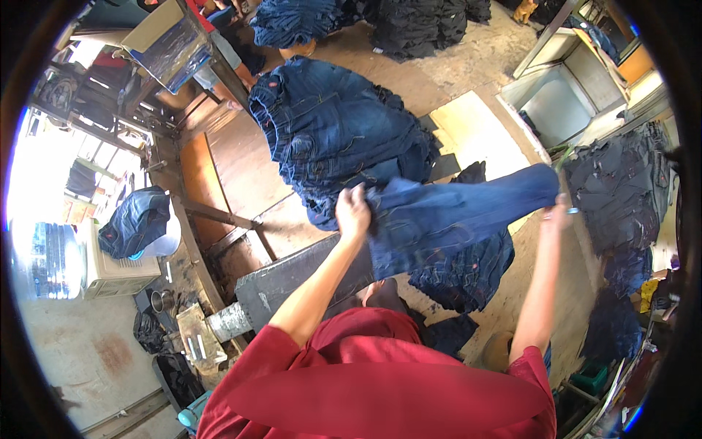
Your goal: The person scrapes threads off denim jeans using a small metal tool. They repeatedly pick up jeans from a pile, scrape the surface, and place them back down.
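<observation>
A pair of blue denim jeans (453, 212) is stretched sideways in front of me, slightly blurred. My left hand (353, 212) is closed on its left end. At the far right end of the leg, my right hand (557, 211) is closed at the cloth's edge; a small shiny spot shows beside its fingers, too blurred to name. Just beyond my left hand rises a big stack of denim garments (336, 124). More dark blue denim (472, 271) lies below the stretched leg, partly covered by it.
A dark padded board (292, 274) lies near my left forearm. Piles of black and grey garments (621, 190) line the right side. Denim and black heaps (420, 29) sit at the back. On the left are a wooden frame (212, 271) and a white bucket (164, 234) with denim over it.
</observation>
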A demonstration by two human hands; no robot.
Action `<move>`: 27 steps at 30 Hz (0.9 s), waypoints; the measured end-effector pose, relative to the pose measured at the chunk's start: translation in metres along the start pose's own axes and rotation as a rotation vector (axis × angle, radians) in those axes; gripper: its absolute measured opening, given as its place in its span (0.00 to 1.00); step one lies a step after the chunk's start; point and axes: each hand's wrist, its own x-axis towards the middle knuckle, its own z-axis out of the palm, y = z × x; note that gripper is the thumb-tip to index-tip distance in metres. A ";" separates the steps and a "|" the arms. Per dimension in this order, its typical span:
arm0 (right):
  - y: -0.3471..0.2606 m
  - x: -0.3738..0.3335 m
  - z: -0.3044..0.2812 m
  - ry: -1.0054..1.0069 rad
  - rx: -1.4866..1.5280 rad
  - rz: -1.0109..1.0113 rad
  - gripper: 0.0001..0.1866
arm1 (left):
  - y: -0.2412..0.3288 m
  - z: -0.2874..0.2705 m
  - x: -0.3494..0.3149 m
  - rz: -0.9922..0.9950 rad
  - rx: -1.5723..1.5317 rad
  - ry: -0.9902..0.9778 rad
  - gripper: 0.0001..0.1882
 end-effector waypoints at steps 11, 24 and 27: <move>-0.212 0.060 0.172 -0.369 0.131 -0.126 0.07 | 0.318 -0.021 0.179 0.462 -0.378 0.069 0.19; 0.099 -0.167 0.334 -1.123 -1.248 -0.289 0.33 | 0.119 -0.089 0.362 1.054 0.832 0.008 0.33; 0.165 -0.236 0.399 -1.191 -1.254 -0.502 0.35 | 0.019 -0.052 0.366 0.533 0.865 -0.139 0.43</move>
